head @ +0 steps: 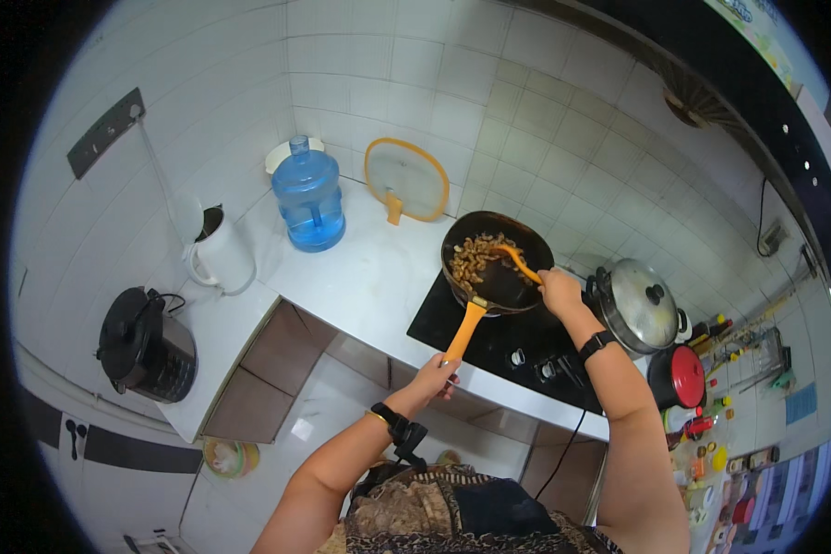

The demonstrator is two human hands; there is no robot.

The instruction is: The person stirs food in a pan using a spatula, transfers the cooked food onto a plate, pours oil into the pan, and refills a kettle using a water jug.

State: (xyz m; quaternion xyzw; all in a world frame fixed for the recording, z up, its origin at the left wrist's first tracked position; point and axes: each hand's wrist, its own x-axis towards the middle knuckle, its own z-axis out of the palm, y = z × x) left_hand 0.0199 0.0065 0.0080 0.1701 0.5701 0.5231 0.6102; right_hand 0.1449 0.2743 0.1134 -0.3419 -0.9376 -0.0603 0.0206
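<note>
A dark wok (502, 280) sits over the left part of a black glass gas hob (429, 311). My left hand (435, 377) is closed around the end of the wok's orange handle (466, 331). Small browned pieces of food (472, 260) lie mostly in the wok's left half. My right hand (561, 291), at the wok's right rim, grips an orange spatula (519, 263) whose head rests among the food; its tip is partly hidden there.
Left of the wok are a glass lid with an orange rim (407, 179), a blue water jug (309, 197), a white kettle (223, 256) and a black electric cooker (149, 346). A lidded steel pot (640, 305), a red-lidded pot (685, 376) and several bottles stand on the right.
</note>
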